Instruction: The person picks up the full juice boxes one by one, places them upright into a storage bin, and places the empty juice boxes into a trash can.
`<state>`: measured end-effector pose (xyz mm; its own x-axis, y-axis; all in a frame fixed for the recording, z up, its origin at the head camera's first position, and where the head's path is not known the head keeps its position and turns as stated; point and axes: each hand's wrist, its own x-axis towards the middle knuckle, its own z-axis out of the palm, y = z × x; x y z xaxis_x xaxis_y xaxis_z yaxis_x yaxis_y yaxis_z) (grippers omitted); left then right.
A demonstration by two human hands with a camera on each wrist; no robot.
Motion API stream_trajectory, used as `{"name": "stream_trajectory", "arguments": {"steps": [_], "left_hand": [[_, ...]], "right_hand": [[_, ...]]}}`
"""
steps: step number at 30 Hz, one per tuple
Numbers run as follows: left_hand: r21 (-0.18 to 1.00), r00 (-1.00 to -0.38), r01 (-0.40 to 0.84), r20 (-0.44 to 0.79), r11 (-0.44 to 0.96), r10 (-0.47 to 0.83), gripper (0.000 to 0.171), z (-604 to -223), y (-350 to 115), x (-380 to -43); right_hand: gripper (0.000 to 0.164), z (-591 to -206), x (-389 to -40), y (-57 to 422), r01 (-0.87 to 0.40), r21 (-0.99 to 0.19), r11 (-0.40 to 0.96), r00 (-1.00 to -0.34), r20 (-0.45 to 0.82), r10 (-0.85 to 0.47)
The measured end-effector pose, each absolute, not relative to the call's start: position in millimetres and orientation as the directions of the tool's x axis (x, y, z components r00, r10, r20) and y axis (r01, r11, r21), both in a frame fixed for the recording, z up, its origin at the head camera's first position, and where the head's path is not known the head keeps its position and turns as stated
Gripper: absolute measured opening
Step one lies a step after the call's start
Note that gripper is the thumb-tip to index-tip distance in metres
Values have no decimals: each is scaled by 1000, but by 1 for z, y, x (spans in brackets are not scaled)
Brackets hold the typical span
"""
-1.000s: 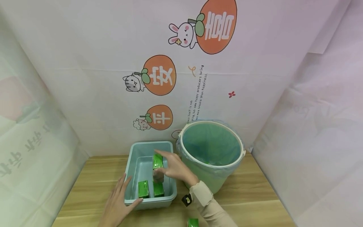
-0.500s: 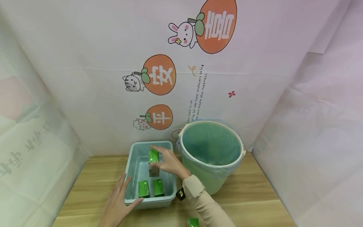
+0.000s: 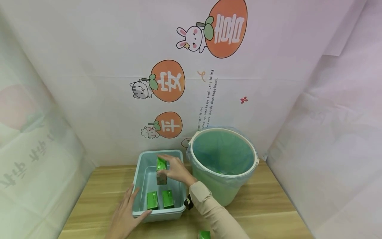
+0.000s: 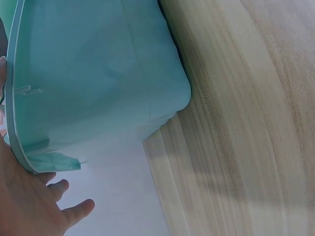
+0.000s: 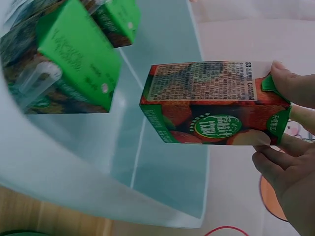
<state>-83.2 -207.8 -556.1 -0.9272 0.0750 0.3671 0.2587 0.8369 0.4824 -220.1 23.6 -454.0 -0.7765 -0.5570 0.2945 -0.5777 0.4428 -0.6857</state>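
In the head view, my right hand (image 3: 176, 171) is over the light-blue plastic tub (image 3: 138, 181), pinching a juice box (image 3: 161, 178) upright by its upper end between thumb and fingers. The right wrist view shows the juice box (image 5: 216, 118) with a green and red print, its lower end above the tub's floor. Two more juice boxes, one on the left (image 3: 152, 200) and one on the right (image 3: 168, 199), stand at the tub's near end, green tops up. My left hand (image 3: 123, 212) rests with spread fingers against the tub's near-left corner, its thumb along the rim.
A pale green bin (image 3: 219, 182) lined with a blue bag stands right of the tub. Another green-topped box (image 3: 204, 235) is at the bottom edge of the head view. White printed sheets (image 3: 113, 83) enclose the wooden table (image 3: 256, 212) at the back and sides.
My right hand has shifted the juice box left and toward the tub's far end, away from the two standing boxes. My left hand stays at the tub's corner.
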Motion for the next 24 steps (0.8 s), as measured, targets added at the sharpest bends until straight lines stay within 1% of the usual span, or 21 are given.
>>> {"name": "stream_trajectory", "arguments": {"steps": [10, 18, 24], "left_hand": [[479, -925, 261, 372, 838, 76, 96, -555, -209, -84], [485, -935, 249, 345, 838, 78, 96, -554, -207, -83], [480, -933, 250, 352, 841, 76, 94, -552, -207, -82]], "right_hand": [[66, -471, -227, 21, -524, -726, 446, -811, 265, -522], [65, -486, -231, 20, -539, -716, 443, -807, 290, -514], [64, -491, -233, 19, -517, -744, 423, -817, 282, -502]]}}
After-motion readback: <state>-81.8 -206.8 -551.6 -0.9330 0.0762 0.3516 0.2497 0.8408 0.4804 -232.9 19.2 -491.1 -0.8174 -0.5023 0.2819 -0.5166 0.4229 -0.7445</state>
